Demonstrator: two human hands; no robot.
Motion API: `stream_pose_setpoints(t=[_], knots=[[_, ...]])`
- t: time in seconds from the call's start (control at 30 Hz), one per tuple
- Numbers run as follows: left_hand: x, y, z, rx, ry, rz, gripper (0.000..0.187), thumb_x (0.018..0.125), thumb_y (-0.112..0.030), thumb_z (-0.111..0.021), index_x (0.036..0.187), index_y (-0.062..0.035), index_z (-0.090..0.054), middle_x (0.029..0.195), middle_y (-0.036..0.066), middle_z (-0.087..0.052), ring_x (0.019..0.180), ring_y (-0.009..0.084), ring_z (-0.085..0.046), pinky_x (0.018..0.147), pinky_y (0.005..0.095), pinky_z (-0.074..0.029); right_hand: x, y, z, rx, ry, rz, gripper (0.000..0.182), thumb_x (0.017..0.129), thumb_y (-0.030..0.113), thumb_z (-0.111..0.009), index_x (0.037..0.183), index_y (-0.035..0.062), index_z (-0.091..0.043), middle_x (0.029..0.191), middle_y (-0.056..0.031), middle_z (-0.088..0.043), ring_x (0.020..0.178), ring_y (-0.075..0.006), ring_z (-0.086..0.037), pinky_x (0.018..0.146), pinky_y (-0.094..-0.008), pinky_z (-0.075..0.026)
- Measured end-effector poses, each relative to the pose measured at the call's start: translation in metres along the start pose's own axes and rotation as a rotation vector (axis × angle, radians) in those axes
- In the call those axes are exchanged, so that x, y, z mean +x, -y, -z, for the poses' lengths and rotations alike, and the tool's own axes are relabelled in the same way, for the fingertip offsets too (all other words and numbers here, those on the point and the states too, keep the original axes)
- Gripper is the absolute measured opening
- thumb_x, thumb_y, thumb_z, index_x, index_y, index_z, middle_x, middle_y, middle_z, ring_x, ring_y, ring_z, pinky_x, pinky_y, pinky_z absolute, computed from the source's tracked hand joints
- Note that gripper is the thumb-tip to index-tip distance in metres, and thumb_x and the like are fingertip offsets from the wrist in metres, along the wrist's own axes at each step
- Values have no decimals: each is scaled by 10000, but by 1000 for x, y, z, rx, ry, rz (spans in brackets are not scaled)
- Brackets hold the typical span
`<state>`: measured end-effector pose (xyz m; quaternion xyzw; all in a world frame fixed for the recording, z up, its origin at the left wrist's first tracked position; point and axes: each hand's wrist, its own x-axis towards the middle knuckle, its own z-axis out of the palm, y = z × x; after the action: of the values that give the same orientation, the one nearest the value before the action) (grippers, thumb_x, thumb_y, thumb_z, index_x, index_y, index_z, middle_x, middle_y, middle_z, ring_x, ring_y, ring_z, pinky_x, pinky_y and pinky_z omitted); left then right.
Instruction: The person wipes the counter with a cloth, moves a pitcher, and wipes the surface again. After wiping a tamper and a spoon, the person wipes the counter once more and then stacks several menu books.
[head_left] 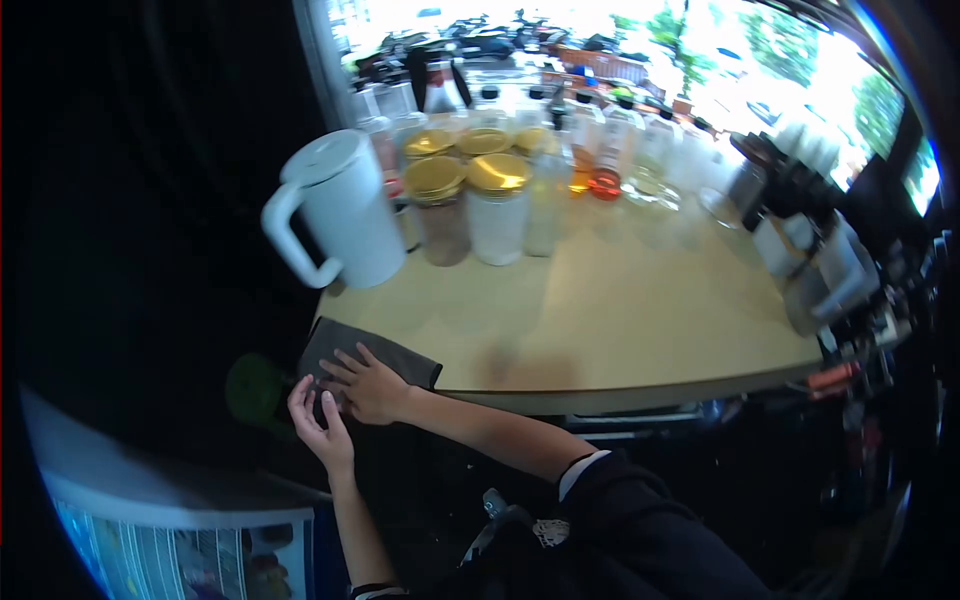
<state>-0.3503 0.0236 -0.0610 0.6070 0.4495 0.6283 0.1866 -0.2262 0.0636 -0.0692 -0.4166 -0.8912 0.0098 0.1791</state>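
A dark grey cloth point(400, 352) lies at the left front corner of the wooden counter point(650, 310), partly hanging over its edge. My right hand point(375, 392) reaches across to it, fingers spread over the cloth. Beside it, just off the counter's corner, is my left hand point(322, 432), its fingers apart and slightly curved with nothing in them. The left fingertips come close to the right ones and overlap the cloth's edge in this view. Behind the cloth stands a large white pitcher point(350, 220) with its handle to the left.
Gold-lidded jars, one with brown contents point(443, 232) and one with white point(498, 228), stand right of the pitcher. Several bottles, including one with red liquid point(606, 180), line the window. Containers point(840, 265) crowd the right end. A white-framed case point(190, 550) sits lower left.
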Motion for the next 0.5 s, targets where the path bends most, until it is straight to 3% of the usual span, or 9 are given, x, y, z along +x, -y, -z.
stream_pose_setpoints(t=[0.07, 0.17, 0.23, 0.37, 0.43, 0.5], knots=[[3, -12, -31, -90, 34, -9, 294, 850, -65, -520, 1125, 31, -476, 1142, 150, -498, 1085, 239, -475, 940, 362, -358, -44, -15, 23, 76, 23, -10, 516, 875, 401, -408, 1320, 140, -384, 1422, -106, -269, 1321, -302, -228, 1061, -521, -143], [4, -32, -77, -72, 306, -107, 283, 849, -95, -526, 1103, 26, -490, 1119, 152, -509, 1059, 247, -487, 923, 349, -361, -135, -49, 60, 37, -73, -189, 509, 895, 420, -382, 1333, 162, -362, 1420, -115, -269, 1319, -307, -229, 1061, -506, -158], [-1, -51, -106, -64, 452, -197, 287, 826, -97, -551, 1086, 12, -500, 1108, 154, -511, 1061, 279, -489, 930, 355, -361, -208, -80, 98, -138, -110, -326, 509, 870, 425, -434, 1295, 146, -411, 1363, -121, -357, 1281, -306, -295, 1032, -487, -212], [-17, -68, -147, -126, 632, -239, 295, 801, -104, -572, 1073, -11, -508, 1116, 143, -510, 1067, 285, -487, 934, 372, -363, -372, -145, 165, -344, -172, -891, 511, 848, 381, -482, 1294, 143, -414, 1376, -118, -344, 1266, -337, -308, 1032, -508, -193], [-24, -73, -160, -153, 671, -238, 298, 797, -104, -574, 1074, -17, -509, 1117, 140, -511, 1065, 281, -488, 931, 376, -365, -438, -170, 182, -433, -209, -1304, 548, 874, 447, -403, 1333, 151, -358, 1413, -128, -281, 1294, -333, -262, 1047, -518, -158], [-29, -80, -174, -173, 664, -203, 304, 788, -100, -580, 1073, -21, -511, 1119, 136, -511, 1060, 273, -490, 926, 378, -371, -452, -176, 179, -526, -210, -1388, 541, 887, 433, -356, 1327, 117, -352, 1405, -166, -275, 1285, -387, -249, 1013, -586, -167]])
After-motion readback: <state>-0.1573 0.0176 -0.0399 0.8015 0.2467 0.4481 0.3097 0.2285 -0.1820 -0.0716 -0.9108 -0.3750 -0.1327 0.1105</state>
